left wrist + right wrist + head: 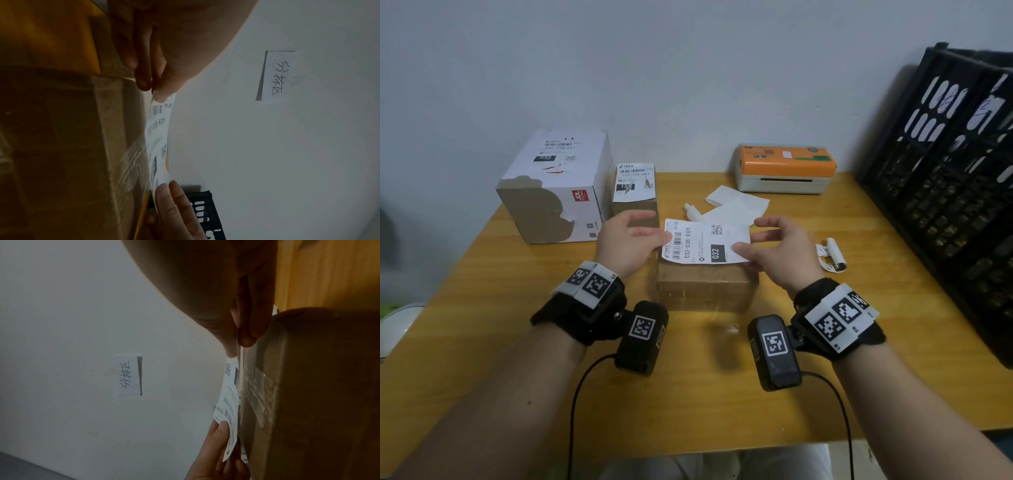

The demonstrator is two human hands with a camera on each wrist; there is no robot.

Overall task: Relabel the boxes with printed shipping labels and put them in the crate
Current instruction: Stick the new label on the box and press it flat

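A printed shipping label (705, 241) marked 032-038-E01 hangs flat just above a small brown taped box (705, 287) at the table's middle. My left hand (630, 240) pinches the label's left edge between thumb and fingers. My right hand (774, 246) pinches its right edge. The left wrist view shows the label (158, 138) edge-on beside the box (72, 146); in the right wrist view the label (228, 402) sits close to the box (318, 386). A black slatted crate (945, 178) stands at the right.
A large white and brown box (554, 188) and a small labelled box (635, 192) stand at the back left. An orange label printer (784, 168) sits by the wall. White backing papers (736, 205) and a crumpled strip (832, 255) lie on the wooden table (517, 308).
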